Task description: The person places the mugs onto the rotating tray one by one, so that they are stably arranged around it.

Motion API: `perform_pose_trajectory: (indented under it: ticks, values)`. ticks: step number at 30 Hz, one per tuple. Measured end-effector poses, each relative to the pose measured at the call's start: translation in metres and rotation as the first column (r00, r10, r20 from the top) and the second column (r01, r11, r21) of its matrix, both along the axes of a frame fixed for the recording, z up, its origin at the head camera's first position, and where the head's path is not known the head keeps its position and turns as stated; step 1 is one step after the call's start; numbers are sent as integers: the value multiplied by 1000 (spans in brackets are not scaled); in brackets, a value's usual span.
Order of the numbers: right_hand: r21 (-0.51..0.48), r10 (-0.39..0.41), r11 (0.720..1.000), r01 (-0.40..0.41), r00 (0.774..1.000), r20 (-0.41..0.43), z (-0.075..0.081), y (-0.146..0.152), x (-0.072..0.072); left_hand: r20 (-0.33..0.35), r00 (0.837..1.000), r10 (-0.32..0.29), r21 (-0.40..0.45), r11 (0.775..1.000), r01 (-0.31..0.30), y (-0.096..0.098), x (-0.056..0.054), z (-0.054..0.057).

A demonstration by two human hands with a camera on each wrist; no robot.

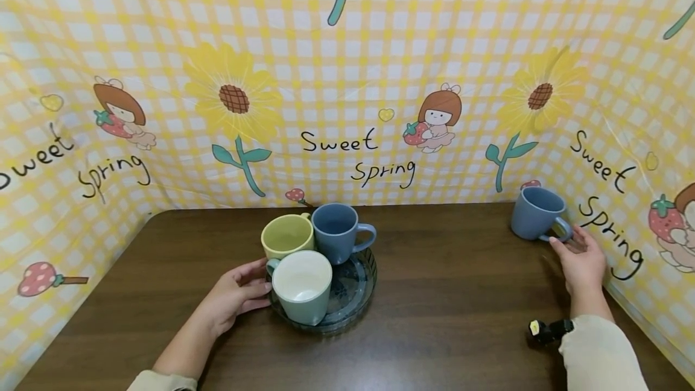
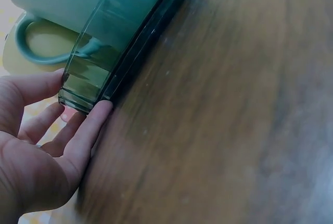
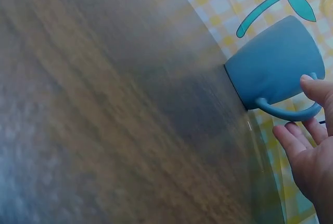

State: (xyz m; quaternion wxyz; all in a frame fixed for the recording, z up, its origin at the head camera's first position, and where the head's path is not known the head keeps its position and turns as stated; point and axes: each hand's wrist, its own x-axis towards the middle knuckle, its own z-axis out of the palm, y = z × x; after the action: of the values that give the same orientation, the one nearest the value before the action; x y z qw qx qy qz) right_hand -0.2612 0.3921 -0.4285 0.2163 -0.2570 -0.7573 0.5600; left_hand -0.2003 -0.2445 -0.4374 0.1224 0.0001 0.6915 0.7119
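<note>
At the far right of the head view stands a blue mug (image 1: 529,215), its handle turned toward my right hand (image 1: 584,261). That hand holds the handle (image 3: 291,113), thumb on one side and fingertips on the other. A dark glass tray (image 1: 353,312) lies left of centre on the table. My left hand (image 1: 234,295) grips the tray's left edge between thumb and fingers, as the left wrist view shows. On the tray stand a pale green mug (image 1: 304,303) in front, a yellow-green mug (image 1: 288,235) behind it and another blue mug (image 1: 335,231), all upright.
The brown wooden table (image 1: 440,306) runs back to a yellow checked cloth (image 1: 336,89) that hangs behind and along both sides. A small black device (image 1: 548,332) is at my right wrist. Bare tabletop lies between the tray and the blue mug at right.
</note>
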Motion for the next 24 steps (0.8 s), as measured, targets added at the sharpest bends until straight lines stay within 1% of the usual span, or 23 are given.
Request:
perform_pose_trajectory:
  ticks: [1, 5, 6, 8, 9, 12, 14, 16, 18, 19, 21, 24]
  values:
    - [-31, -5, 1000, 5, 1000, -10, 0, 0, -1, 1, 1000, 3, 1, 1000, -3, 0, 0, 0]
    - [-70, -8, 998, 7, 1000, -7, -1, 2, -3, 3, 1000, 5, 2, 1000, -5, 0, 0, 1]
    - [-94, -12, 995, 11, 1000, -11, -1, 2, -4, 5, 1000, 6, 5, 1000, -6, 0, 0, 1]
    - [-135, -18, 991, 14, 999, -32, -1, 3, -6, 6, 1000, 6, 8, 1000, -6, 0, 1, 0]
    - [-177, -21, 984, 10, 998, -59, -2, 3, -7, 5, 1000, 3, 8, 1000, -4, 0, 1, 1]
    - [-322, -55, 947, 5, 988, -146, -2, 3, -11, 10, 1000, 12, 12, 1000, -12, 0, 1, 0]
    - [-393, -68, 919, -13, 979, -191, -2, 3, -12, 13, 1000, 17, 13, 1000, -17, 1, 1, 0]
    - [-477, -92, 878, -28, 970, -227, -2, 3, -14, 14, 1000, 17, 10, 1000, -18, 1, 1, 0]
    - [-540, -116, 841, -38, 962, -249, -2, 3, -15, 15, 1000, 20, 8, 1000, -20, 1, 1, 0]
    - [-567, -130, 823, -40, 958, -255, -2, 3, -16, 15, 1000, 21, 9, 1000, -22, 2, 1, 1]
    - [-604, -157, 796, -40, 950, -270, -3, 2, -16, 16, 1000, 23, 7, 1000, -23, 2, 1, 1]
    - [-625, -187, 780, -32, 941, -282, -4, 0, -16, 18, 999, 29, 10, 1000, -30, 2, 2, 1]
